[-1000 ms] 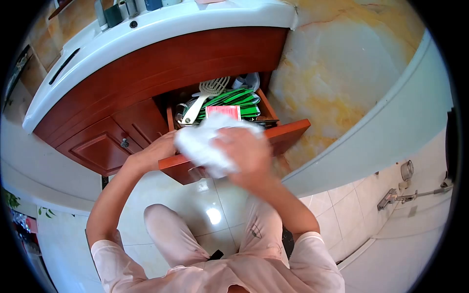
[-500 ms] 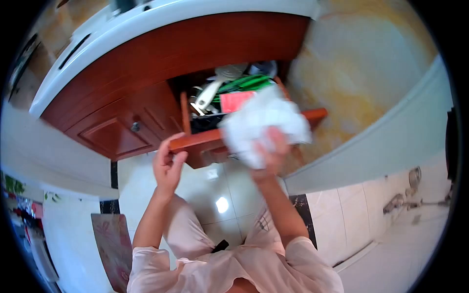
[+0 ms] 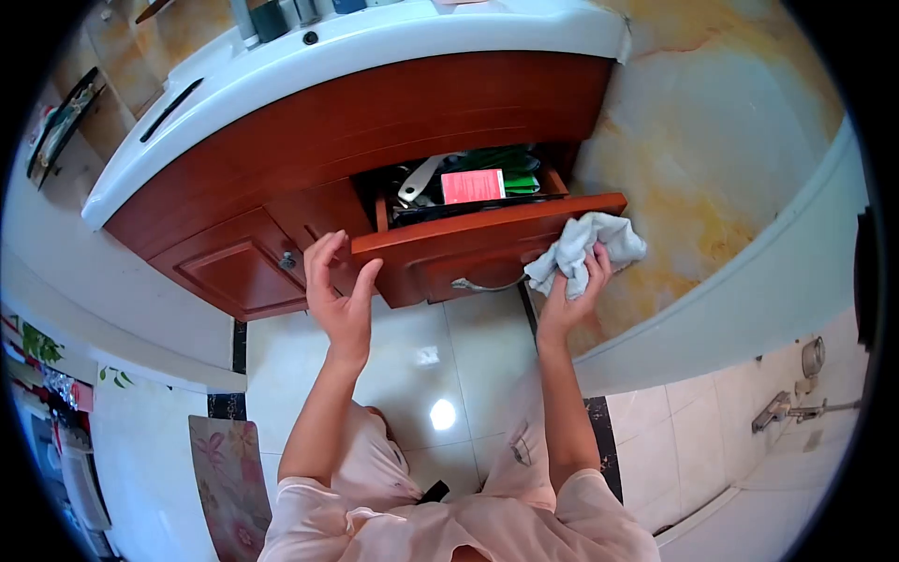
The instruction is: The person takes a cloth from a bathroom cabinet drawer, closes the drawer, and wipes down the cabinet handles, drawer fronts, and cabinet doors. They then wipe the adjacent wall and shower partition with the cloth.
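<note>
A red-brown wooden drawer [image 3: 487,248] stands partly pulled out of the vanity cabinet. My right hand [image 3: 579,298] grips a crumpled white cloth [image 3: 599,236] against the right end of the drawer front. Beside the drawer's left corner is my left hand [image 3: 339,300], its thumb and fingers spread and nothing in them. Inside the drawer lie a pink-red box [image 3: 472,186], a green packet [image 3: 521,184] and a white-handled item [image 3: 420,178] whose far end is hidden. A curved metal handle [image 3: 489,285] shows on the front, its right end covered by the cloth.
Above sits a white sink counter [image 3: 375,39] with a dark cup [image 3: 269,21] on it. A cabinet door [image 3: 239,262] with a knob is to the left. Marbled wall [image 3: 698,178] borders the right side. Below are floor tiles [image 3: 403,337] and a floral mat [image 3: 229,487].
The drawer has slid further in, hiding more of its contents. My right hand has moved right and down with the cloth. My left hand has come off the drawer's edge.
</note>
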